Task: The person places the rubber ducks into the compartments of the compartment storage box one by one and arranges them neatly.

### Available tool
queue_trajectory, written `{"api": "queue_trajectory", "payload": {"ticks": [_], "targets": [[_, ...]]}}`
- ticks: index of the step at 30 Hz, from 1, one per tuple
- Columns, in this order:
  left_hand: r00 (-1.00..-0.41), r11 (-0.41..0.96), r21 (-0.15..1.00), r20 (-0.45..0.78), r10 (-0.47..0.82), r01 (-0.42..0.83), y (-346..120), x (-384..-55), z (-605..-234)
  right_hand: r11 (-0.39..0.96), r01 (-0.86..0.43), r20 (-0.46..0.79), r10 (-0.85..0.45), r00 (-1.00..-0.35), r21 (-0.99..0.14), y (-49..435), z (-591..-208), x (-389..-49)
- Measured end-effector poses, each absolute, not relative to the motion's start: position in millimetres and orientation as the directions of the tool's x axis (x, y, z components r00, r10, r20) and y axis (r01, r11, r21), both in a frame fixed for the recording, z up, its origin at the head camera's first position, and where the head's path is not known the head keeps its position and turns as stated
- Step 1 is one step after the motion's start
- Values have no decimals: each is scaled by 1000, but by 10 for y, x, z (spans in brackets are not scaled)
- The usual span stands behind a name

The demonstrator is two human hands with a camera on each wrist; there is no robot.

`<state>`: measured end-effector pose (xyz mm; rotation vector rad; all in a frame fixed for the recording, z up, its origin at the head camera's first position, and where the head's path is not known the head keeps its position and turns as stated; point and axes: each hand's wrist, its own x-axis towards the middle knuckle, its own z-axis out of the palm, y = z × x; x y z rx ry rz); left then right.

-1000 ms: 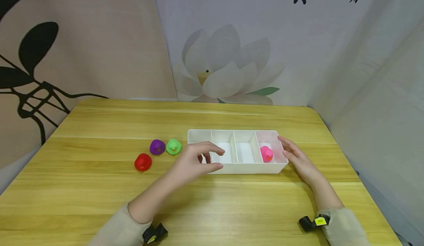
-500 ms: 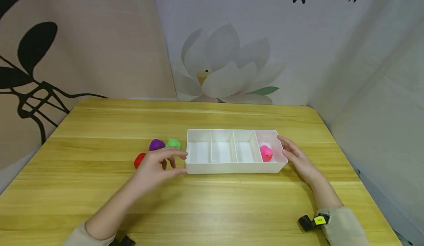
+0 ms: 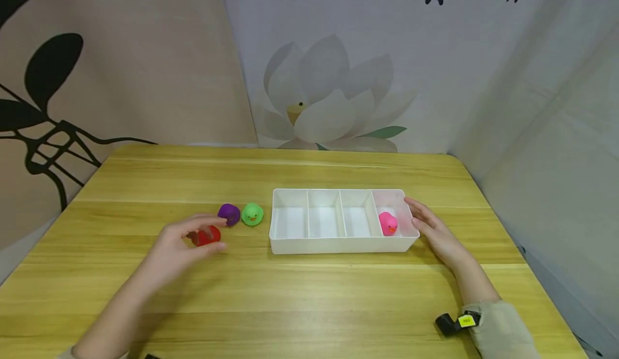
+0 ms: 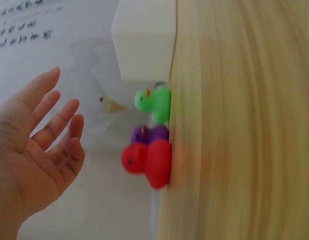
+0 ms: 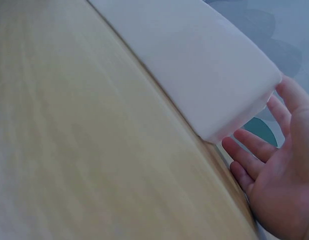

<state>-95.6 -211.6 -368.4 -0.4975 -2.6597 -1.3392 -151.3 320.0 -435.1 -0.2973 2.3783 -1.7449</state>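
Observation:
My left hand [image 3: 181, 243] hovers over the red rubber duck [image 3: 209, 235], thumb and fingers spread apart. In the left wrist view a gap shows between the hand [image 4: 39, 150] and the red duck [image 4: 157, 162], which stands on the table. Just behind it sit a purple rubber duck [image 3: 229, 214] and a green rubber duck [image 3: 252, 214]. A white four-part box [image 3: 338, 246] holds a pink rubber duck [image 3: 388, 224] in its rightmost compartment. My right hand [image 3: 437, 235] rests at the box's right end, its relaxed fingers touching the wall [image 5: 239, 117].
The wooden table [image 3: 338, 305] runs to a printed fabric backdrop [image 3: 333, 69] behind, with another curtain [image 3: 546, 106] along the right. The box's other compartments [image 3: 292, 222] lie left of the pink duck.
My left hand has moved left from above the box, past its left end, to the red duck. The right hand has stayed at the box.

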Motion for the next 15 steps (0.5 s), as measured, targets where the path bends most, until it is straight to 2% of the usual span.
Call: {"api": "queue_trajectory", "payload": {"ticks": [8, 15], "targets": [[-945, 576, 749, 271, 186, 328, -2465, -959, -3776, 299, -59, -23, -264, -964, -953, 3185, -4328, -1523], [-956, 593, 750, 221, 194, 294, -2641, -1033, -3890, 288, -57, -22, -262, -965, -956, 3171, -4315, -1508]]}}
